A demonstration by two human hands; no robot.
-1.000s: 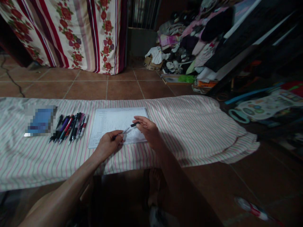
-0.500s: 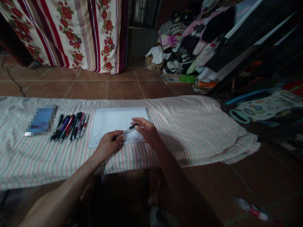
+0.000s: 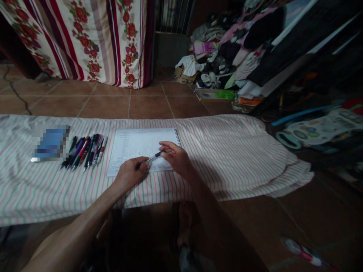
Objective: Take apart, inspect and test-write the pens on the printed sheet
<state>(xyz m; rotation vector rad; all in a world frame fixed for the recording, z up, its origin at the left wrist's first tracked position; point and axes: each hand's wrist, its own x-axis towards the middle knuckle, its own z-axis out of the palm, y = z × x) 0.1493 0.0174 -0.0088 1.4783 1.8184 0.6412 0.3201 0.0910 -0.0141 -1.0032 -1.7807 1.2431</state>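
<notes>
A long white cloth with pink and grey stripes (image 3: 227, 158) spreads beneath a white, spiral-bound paper notebook (image 3: 138, 144). Reading the notebook as a dial, twelve at its far edge, a row of slim black, purple, red and white pens (image 3: 91, 149) lies at nine o'clock. The left hand (image 3: 131, 172), at seven, pinches the lower end of a slim black-and-clear pen (image 3: 154, 156); the right hand (image 3: 177, 158), at three, holds its upper end between thumb and fingers. That pen slants towards two o'clock, above the notebook.
</notes>
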